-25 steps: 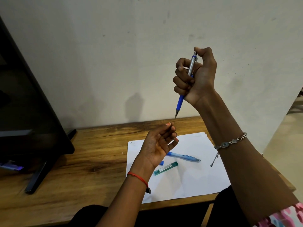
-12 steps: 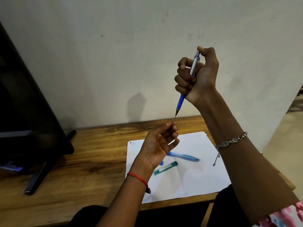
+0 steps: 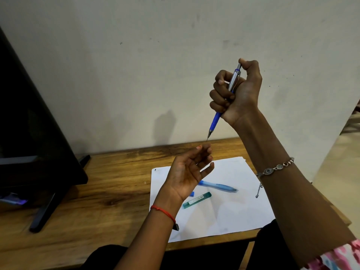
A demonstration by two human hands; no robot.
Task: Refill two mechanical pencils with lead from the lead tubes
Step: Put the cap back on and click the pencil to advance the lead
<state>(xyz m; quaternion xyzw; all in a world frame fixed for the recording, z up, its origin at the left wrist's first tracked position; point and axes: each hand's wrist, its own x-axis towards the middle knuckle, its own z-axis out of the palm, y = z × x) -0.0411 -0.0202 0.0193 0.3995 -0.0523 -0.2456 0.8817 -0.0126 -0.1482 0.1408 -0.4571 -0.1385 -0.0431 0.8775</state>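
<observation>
The right hand (image 3: 239, 94) grips the pencil (image 3: 215, 123) in a full fist, fingers wrapped round the silver barrel, thumb (image 3: 246, 64) set on the push-button at the top. The tip points down and a little left, just above the fingertips of the left hand (image 3: 187, 172) and not touching them. A hair-thin line shows under the tip; it may be lead, but it is too fine to be sure.

The step looks like a click test, to check that the refill feeds. To do it well, press the button straight along the barrel in short, separate clicks. Hold the tip low over the palm so any lead that slides out is caught and does not snap. A fist this tight can tilt the barrel, so a lighter hold would likely help.

The right forearm is raised steeply with the wrist above the desk edge, and a bracelet (image 3: 276, 168) hangs on it. The left hand is held palm up and holds nothing, its fingers loosely curled, and it is raised clear of the paper (image 3: 233, 211).

On the paper lie the second pencil (image 3: 218, 186) and, near it, a green tube (image 3: 196, 200). A small blue piece (image 3: 191, 194) peeks out beside the left wrist. The paper rests on the table (image 3: 107, 182), well apart from the monitor (image 3: 29, 123)
</observation>
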